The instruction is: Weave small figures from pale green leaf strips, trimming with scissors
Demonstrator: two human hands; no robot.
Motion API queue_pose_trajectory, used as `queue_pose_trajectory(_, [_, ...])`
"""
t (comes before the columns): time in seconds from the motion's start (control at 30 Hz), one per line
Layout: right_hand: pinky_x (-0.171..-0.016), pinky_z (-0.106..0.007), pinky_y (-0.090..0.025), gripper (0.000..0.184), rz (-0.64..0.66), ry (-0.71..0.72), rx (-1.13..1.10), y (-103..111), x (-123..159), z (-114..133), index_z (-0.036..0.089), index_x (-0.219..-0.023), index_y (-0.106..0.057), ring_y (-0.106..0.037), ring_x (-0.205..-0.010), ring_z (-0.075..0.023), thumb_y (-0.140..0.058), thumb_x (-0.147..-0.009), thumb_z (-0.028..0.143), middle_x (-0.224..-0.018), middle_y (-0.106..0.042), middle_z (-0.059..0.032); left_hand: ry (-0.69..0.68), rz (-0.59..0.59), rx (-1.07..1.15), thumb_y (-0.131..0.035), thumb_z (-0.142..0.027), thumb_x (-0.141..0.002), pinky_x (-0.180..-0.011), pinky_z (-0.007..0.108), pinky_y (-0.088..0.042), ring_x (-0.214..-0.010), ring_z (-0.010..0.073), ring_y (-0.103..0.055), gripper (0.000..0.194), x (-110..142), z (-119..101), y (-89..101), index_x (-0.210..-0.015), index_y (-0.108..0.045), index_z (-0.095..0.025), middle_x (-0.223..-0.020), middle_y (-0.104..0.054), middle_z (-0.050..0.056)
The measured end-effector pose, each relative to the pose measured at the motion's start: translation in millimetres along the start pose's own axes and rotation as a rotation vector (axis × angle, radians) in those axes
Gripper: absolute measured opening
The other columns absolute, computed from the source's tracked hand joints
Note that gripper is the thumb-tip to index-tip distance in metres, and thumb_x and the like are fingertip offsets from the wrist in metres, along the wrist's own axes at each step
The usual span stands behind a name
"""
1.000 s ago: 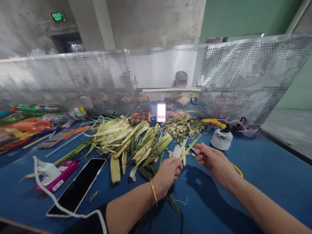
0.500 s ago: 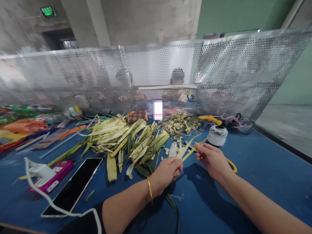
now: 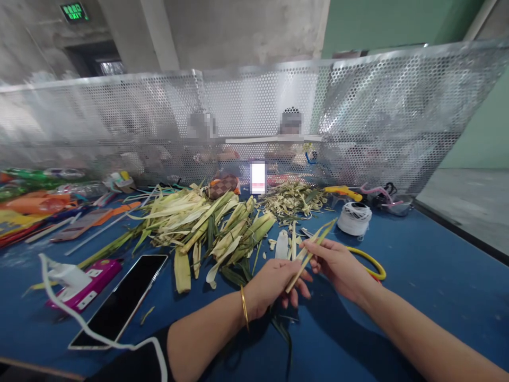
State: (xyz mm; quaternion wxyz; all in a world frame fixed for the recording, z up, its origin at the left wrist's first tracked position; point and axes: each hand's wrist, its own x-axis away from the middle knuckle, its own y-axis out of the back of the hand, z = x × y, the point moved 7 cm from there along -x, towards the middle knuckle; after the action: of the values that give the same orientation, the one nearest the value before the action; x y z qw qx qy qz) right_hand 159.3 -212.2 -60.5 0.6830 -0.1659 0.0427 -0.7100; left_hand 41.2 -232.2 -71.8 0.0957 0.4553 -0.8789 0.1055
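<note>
Pale yellow-green corn husk strips (image 3: 325,227) slant across the gap between my hands. My left hand (image 3: 274,278) pinches them low down between thumb and index finger, its other fingers loosely spread below. Farther up, my right hand (image 3: 336,265) grips the same strips between thumb and fingertips. Just beyond the hands, a pale strip (image 3: 294,240) and a small whitish translucent piece (image 3: 282,244) lie on the blue table (image 3: 429,286). A heap of corn husks (image 3: 214,223) spreads to the left of my left hand. Beyond my right hand stands a spool of white string (image 3: 354,218).
Husk scraps (image 3: 294,200) pile up near the perforated metal screen (image 3: 254,101). Yellow-handled scissors (image 3: 368,260) lie by my right forearm, a yellow tool (image 3: 342,192) farther back. A phone (image 3: 123,300) and purple power strip (image 3: 85,286) with a white cable are on the left. People sit behind the screen.
My right hand has come left and closed on the strips, meeting my left hand. The strips' lower ends now show in front of my left fingers, which have loosened. The view has shifted slightly.
</note>
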Motion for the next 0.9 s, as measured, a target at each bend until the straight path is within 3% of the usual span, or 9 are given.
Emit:
queue_pose_trajectory(0.1, [-0.040, -0.017, -0.037, 0.029, -0.036, 0.031, -0.027, 12, -7, 6, 0.014, -0.070, -0.070, -0.045, -0.043, -0.0054, -0.084, -0.054, 0.032, -0.052, -0.055, 0.0030, 0.001, -0.050, 0.086, -0.045, -0.064, -0.077, -0.044, 0.022, -0.040, -0.048, 0.0110, -0.056, 0.057, -1, 1, 3.6, -0.087, -0.063, -0.010, -0.071, -0.066, 0.007])
queue_pose_trajectory(0.23, [-0.039, -0.017, -0.038, 0.027, -0.045, 0.035, -0.007, 20, -12, 11, 0.014, -0.069, -0.069, -0.043, -0.042, -0.0053, -0.084, -0.055, 0.031, -0.050, -0.053, 0.0032, -0.053, -0.160, 0.047, -0.054, -0.060, -0.073, -0.045, 0.020, -0.040, -0.050, 0.0097, -0.055, 0.050, -2, -1, 13.1, -0.074, -0.063, -0.011, -0.067, -0.063, 0.005])
queue_pose_trajectory(0.57, [-0.041, -0.019, -0.037, 0.031, -0.032, 0.056, 0.067, 14, -8, 12, 0.012, -0.069, -0.070, -0.042, -0.043, -0.0052, -0.084, -0.055, 0.036, -0.051, -0.052, 0.0039, -0.018, -0.169, -0.049, -0.069, -0.039, -0.063, -0.045, 0.018, -0.039, -0.048, 0.0069, -0.051, 0.027, 4, -4, 12.7, -0.067, -0.058, -0.014, -0.056, -0.053, -0.004])
queue_pose_trajectory(0.77, [-0.042, -0.020, -0.035, 0.030, 0.076, 0.031, 0.162, 2, -6, 5, 0.014, -0.062, -0.065, -0.042, -0.041, -0.0061, -0.083, -0.055, 0.037, -0.046, -0.052, 0.0047, -0.013, -0.134, -0.003, -0.067, -0.038, -0.066, -0.044, 0.019, -0.041, -0.049, 0.0087, -0.055, 0.027, -1, 4, 11.0, -0.069, -0.054, -0.014, -0.059, -0.058, -0.001])
queue_pose_trajectory(0.9, [-0.041, -0.020, -0.035, 0.030, 0.047, 0.061, 0.164, 4, -5, 4, 0.014, -0.062, -0.066, -0.042, -0.040, -0.0061, -0.082, -0.055, 0.039, -0.046, -0.053, 0.0042, -0.054, -0.185, -0.094, -0.059, -0.029, -0.073, -0.042, 0.017, -0.039, -0.042, 0.0061, -0.050, 0.017, -3, 2, 15.1, -0.068, -0.059, -0.013, -0.054, -0.056, -0.003])
